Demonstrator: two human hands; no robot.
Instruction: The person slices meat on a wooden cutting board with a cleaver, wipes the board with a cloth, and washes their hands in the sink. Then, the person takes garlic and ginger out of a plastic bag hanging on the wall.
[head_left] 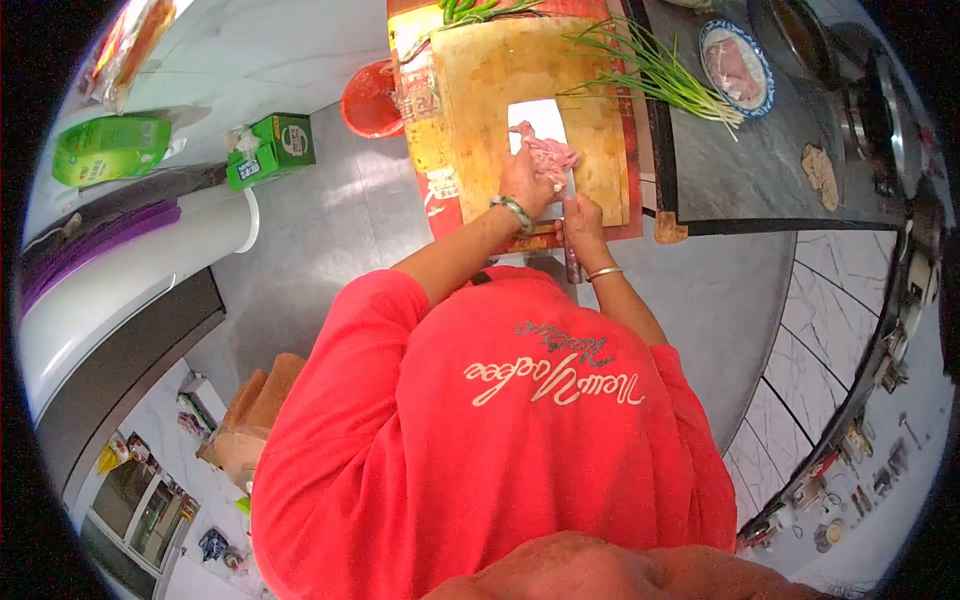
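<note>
Clutching limp, irregular folds of pink raw meat (pixel 553 160) in the bent fingers of the left hand (pixel 530 185), over the near half of a rectangular, scuffed, yellow-brown wooden cutting board (pixel 475 130). Gripping the dark, slender handle (pixel 572 262) of a broad, flat, shiny metal cleaver (pixel 545 115) in the closed right hand (pixel 583 222), at the board's near edge. Wearing 1 mottled green, rounded bracelet (pixel 512 213) on the left wrist and 1 thin, smooth, metallic bangle (pixel 605 272) on the right.

Lined beneath the board with a red-and-yellow printed sheet (pixel 413 95). Set to the left of the board with 1 rounded red plastic basin (pixel 370 100) and, farther left, 1 boxy green carton (pixel 292 140). Strewn to the board's right with long, thin green onions (pixel 665 75), pale at the ends and crossing onto the wood at the tips. Furnished farther right of the board with 1 round, blue-and-white patterned plate (pixel 770 85), bearing a smooth, pale pink slab (pixel 732 72), on a dark grey, streaked countertop (pixel 720 180). Edged beyond the board's far side with slim, glossy green peppers (pixel 462 10).
</note>
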